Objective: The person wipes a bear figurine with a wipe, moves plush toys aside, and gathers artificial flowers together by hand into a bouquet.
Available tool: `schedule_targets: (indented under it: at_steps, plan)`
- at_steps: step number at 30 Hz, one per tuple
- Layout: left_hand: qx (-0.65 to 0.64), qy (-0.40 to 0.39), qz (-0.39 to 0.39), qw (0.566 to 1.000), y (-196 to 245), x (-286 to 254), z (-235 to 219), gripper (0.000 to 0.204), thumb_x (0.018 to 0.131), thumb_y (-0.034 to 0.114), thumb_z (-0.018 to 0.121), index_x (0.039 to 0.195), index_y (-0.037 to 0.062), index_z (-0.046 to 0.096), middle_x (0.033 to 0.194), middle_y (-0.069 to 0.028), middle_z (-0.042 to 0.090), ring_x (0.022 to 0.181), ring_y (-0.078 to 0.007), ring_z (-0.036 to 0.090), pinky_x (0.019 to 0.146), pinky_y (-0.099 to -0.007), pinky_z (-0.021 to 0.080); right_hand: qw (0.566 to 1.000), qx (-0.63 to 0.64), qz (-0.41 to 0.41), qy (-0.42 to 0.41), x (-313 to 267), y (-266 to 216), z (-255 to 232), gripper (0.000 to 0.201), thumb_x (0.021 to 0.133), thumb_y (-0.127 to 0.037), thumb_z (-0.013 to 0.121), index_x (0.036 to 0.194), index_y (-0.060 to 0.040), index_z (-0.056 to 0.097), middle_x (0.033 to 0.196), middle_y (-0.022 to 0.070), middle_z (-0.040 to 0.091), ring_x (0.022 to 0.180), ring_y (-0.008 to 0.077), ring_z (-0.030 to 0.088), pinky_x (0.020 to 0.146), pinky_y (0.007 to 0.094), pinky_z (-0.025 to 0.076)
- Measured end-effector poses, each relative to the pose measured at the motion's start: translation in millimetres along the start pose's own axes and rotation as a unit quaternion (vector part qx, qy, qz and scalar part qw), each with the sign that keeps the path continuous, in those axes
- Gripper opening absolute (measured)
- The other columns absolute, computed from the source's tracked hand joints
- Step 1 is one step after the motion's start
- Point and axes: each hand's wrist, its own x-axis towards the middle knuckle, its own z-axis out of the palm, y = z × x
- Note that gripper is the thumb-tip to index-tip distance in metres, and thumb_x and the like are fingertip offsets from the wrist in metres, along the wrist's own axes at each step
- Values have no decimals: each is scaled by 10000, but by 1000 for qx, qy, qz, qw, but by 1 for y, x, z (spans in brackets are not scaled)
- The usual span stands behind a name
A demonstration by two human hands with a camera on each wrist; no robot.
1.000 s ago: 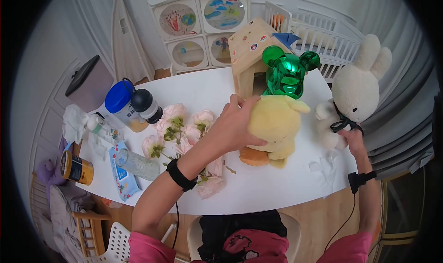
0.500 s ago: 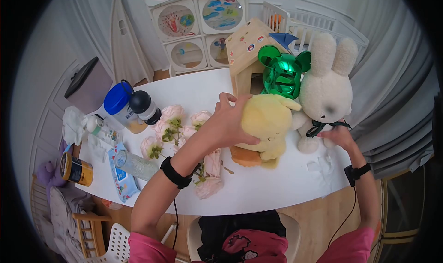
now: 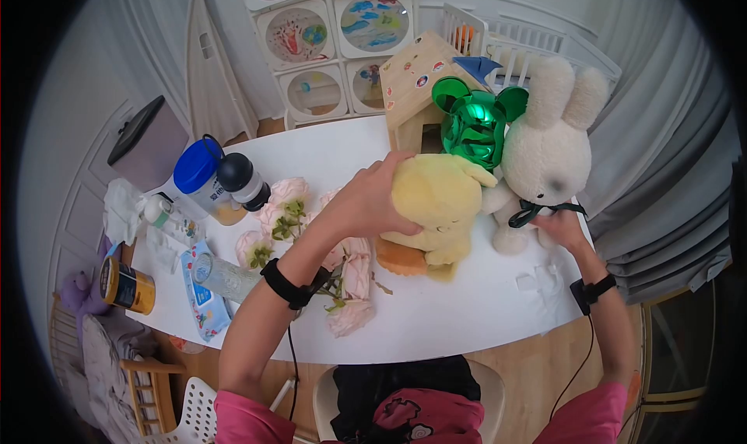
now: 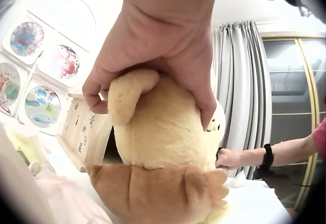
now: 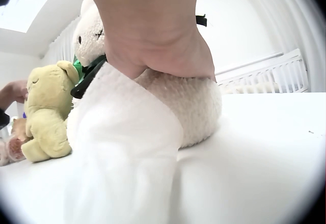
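My left hand grips a yellow plush toy by its head, thumb on the face side and fingers round the back. In the left wrist view an orange-brown plush part shows round the toy's lower body. A cream plush rabbit with a dark green ribbon bow sits upright to its right. My right hand holds the rabbit's body below the bow; its fingertips are hidden against the plush. Behind and between the two toys stands a shiny green bear figure.
A wooden toy house stands behind the green bear. Pale pink artificial flowers, a glass vase, a wipes pack, a blue-lidded tub and a black-topped bottle occupy the left. Crumpled tissue lies near the right front edge.
My right hand has brought the rabbit left and stood it upright beside the green bear. The yellow plush has shifted slightly left in my left hand's grip.
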Motion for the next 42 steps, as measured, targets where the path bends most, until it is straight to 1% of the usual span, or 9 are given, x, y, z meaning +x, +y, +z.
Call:
schedule_targets:
  at_steps: [8,10,14,16,23,28,30,34,42]
  plan:
    - [-5,-2,15,1000,-11,3,1,958,589,236,843,1383,85,329,1233,-165,565,1146,-305,559,978,-367,440,1000,7,22,-10,6,1,2,656,640,-104,840,1204,5,523,1174,116,605,1100,222,554,980,354,417]
    - [-22,-18,18,999,-16,5,0,1027,555,348,827,1405,108,303,1253,-235,517,1154,-400,498,989,-443,422,1000,0,15,3,4,0,3,665,636,-102,844,1206,4,518,1167,114,610,1084,218,566,959,347,433]
    - [-25,-25,8,999,-17,4,-2,1040,552,366,834,1411,122,302,1241,-226,529,1145,-418,495,987,-457,420,997,37,64,6,-7,-12,0,680,628,-99,851,1208,7,512,1160,112,613,1068,210,577,947,342,448]
    - [17,-16,-2,1000,-13,2,-2,1002,575,324,860,1398,105,331,1237,-141,571,1160,-342,509,1018,-405,393,993,96,73,-7,-14,-18,-1,692,621,-90,853,1210,11,505,1160,111,613,1064,205,582,948,337,453]
    - [102,-20,-34,994,9,-5,3,1048,553,420,855,1420,150,333,1271,-99,559,1083,-375,451,987,-451,348,997,26,44,-57,-30,-31,3,651,615,-100,852,1183,6,551,1169,124,616,1082,226,580,964,353,445]
    - [113,5,-20,993,15,-9,8,1069,550,422,857,1432,142,322,1289,-154,518,1105,-386,457,987,-455,352,998,3,27,-64,-40,-51,1,652,613,-119,861,1183,-3,566,1153,103,624,1071,221,576,950,344,443]
    - [90,-3,-22,996,15,-10,11,1068,563,408,856,1439,137,309,1304,-176,492,1153,-390,445,1004,-455,358,979,-47,142,-137,-36,-59,-6,677,620,-133,865,1202,-2,546,1144,99,618,1051,212,569,936,337,440]
    - [25,-17,3,1000,6,-9,14,1064,604,372,853,1458,122,269,1339,-222,419,1280,-383,397,1055,-431,365,987,-34,107,-118,-36,-49,-8,702,631,-155,872,1220,-3,521,1138,92,612,1010,183,559,888,324,446]
    - [-34,-15,43,998,-8,-7,12,1141,607,351,873,1484,113,184,1389,-232,363,1300,-371,391,1078,-406,351,983,10,137,-124,-42,-46,-15,854,659,-199,877,1326,-26,373,1153,90,592,1050,197,546,904,327,436]
